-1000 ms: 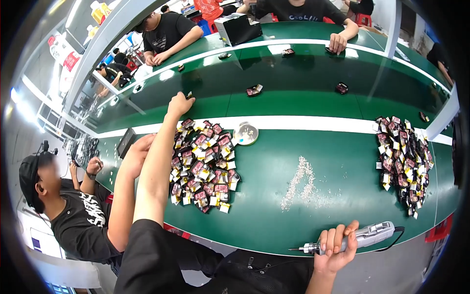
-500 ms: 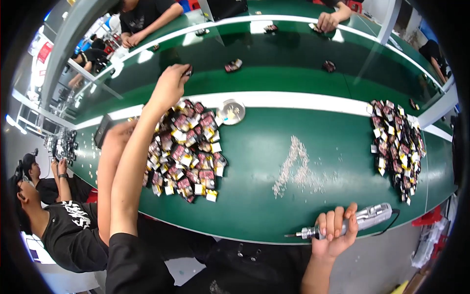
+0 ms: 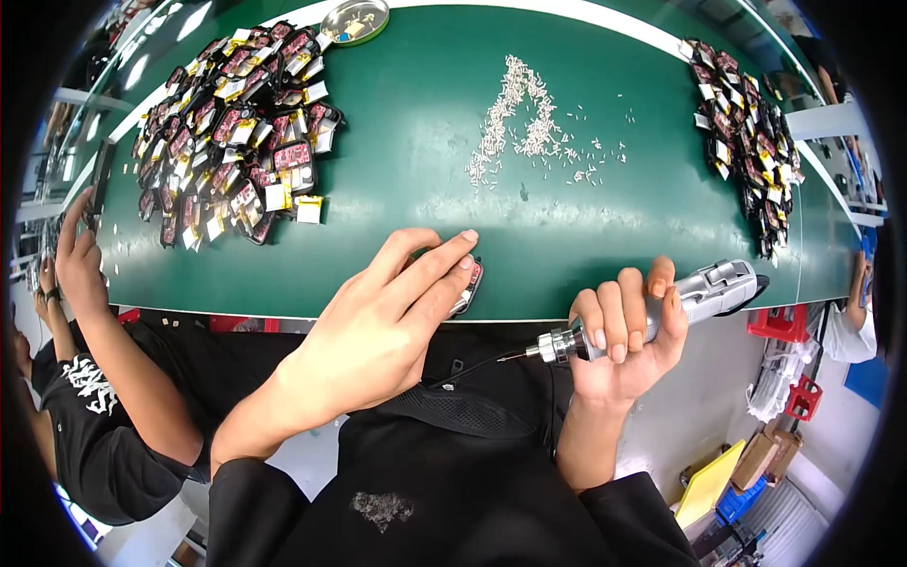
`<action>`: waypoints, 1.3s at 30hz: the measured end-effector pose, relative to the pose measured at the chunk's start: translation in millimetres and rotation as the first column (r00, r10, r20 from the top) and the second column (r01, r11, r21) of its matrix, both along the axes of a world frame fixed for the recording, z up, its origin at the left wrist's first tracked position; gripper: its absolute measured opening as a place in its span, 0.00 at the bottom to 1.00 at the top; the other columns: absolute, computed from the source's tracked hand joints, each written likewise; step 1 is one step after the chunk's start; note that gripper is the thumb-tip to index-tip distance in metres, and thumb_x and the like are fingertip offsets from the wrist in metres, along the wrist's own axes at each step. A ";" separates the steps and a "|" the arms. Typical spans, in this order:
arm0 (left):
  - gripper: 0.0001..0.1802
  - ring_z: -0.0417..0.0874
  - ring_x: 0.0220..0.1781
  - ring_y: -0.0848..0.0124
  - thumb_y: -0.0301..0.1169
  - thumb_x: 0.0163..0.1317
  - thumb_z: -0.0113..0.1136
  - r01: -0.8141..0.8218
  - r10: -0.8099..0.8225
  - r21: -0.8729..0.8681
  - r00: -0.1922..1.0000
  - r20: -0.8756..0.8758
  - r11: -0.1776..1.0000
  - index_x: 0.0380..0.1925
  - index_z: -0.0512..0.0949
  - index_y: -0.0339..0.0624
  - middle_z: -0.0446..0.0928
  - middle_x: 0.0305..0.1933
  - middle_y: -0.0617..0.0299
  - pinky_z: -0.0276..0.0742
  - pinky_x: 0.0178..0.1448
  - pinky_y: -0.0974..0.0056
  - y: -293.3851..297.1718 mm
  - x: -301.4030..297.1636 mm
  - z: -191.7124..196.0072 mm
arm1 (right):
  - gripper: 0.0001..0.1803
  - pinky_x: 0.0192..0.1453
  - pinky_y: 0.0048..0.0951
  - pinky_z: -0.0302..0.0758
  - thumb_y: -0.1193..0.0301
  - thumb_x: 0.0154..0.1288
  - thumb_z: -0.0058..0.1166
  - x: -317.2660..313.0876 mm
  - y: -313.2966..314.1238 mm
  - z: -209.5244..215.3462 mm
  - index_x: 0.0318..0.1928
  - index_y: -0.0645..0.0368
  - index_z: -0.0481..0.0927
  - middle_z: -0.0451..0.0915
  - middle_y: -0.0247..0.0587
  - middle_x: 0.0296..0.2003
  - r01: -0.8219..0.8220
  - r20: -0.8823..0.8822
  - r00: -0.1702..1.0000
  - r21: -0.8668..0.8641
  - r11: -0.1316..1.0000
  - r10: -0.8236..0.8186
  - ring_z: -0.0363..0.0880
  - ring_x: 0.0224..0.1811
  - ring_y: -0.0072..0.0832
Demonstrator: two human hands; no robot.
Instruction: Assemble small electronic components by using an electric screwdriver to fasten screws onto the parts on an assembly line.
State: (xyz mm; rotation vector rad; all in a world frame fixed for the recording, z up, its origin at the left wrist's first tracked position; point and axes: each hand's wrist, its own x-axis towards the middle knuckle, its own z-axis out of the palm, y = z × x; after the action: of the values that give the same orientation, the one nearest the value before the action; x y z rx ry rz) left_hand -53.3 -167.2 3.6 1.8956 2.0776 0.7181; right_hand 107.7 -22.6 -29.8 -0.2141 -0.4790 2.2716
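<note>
My left hand (image 3: 378, 326) is at the table's front edge, its fingers closed over a small black case with a red circuit board (image 3: 471, 287). Most of that case is hidden under the fingers. An electric screwdriver (image 3: 710, 295), silver-grey with a cable at its rear, lies in my right hand (image 3: 624, 340), fingers wrapped round its body. Its thin bit points left, toward my left hand and just off the table edge. Beyond both hands, a heap of small white and silvery pieces, probably screws (image 3: 534, 123), is spread on the green table.
A big pile of similar black cases (image 3: 236, 142) with white and yellow parts covers the table's left side; another pile (image 3: 746, 132) is at the right. A round metal dish (image 3: 355, 21) stands at the far side. A co-worker's hand (image 3: 83, 260) is at far left.
My left hand has come back from the far belt to the table's front edge with the small black case. The view has tilted down. My right hand still holds the screwdriver.
</note>
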 end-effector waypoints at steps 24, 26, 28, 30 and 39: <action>0.27 0.78 0.46 0.54 0.19 0.37 0.64 0.156 -0.147 0.037 0.973 -0.180 0.987 0.43 0.74 0.22 0.75 0.50 0.44 0.80 0.41 0.60 4.1 5.0 -6.7 | 0.03 0.20 0.26 0.64 0.73 0.66 0.41 -12.3 -45.0 2.8 0.38 0.58 0.64 0.61 0.32 0.13 -0.132 0.149 0.982 0.076 0.988 0.119 0.59 0.11 0.22; 0.26 0.78 0.46 0.53 0.19 0.38 0.63 0.146 -0.136 0.037 0.971 -0.197 0.989 0.43 0.74 0.22 0.75 0.50 0.43 0.80 0.41 0.59 0.3 6.1 -6.2 | 0.05 0.20 0.25 0.65 0.71 0.67 0.41 -9.2 -22.0 14.2 0.40 0.58 0.65 0.61 0.31 0.13 -0.175 0.085 0.984 0.241 0.955 0.159 0.59 0.11 0.20; 0.26 0.78 0.46 0.53 0.19 0.38 0.63 0.154 -0.142 0.040 0.967 -0.210 0.987 0.43 0.74 0.21 0.74 0.50 0.42 0.80 0.42 0.58 0.1 7.0 -10.4 | 0.09 0.22 0.24 0.65 0.64 0.71 0.40 -11.6 -1.4 24.1 0.41 0.57 0.66 0.63 0.30 0.15 -0.159 0.056 0.987 0.388 0.908 0.149 0.61 0.12 0.18; 0.25 0.78 0.45 0.52 0.19 0.38 0.62 0.177 -0.139 0.108 0.946 -0.292 0.978 0.42 0.75 0.19 0.74 0.49 0.40 0.80 0.42 0.58 -1.1 8.4 -15.6 | 0.14 0.24 0.23 0.65 0.58 0.73 0.38 -19.1 14.3 29.9 0.43 0.56 0.67 0.64 0.29 0.16 -0.163 0.036 0.985 0.479 0.862 0.167 0.62 0.13 0.17; 0.22 0.79 0.43 0.52 0.18 0.36 0.60 0.174 -0.115 0.189 0.950 -0.290 0.966 0.38 0.77 0.18 0.76 0.46 0.40 0.81 0.43 0.59 -0.1 7.2 -25.1 | 0.18 0.23 0.21 0.60 0.54 0.73 0.37 -46.7 25.7 21.9 0.41 0.56 0.72 0.62 0.26 0.15 -0.159 0.095 0.987 0.550 0.820 0.127 0.59 0.13 0.16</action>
State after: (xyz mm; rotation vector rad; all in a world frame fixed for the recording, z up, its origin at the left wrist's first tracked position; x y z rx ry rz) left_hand -46.1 -167.3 -21.5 2.3619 2.0557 0.6986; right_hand 60.9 3.1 -8.0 0.0627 -1.1973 2.1631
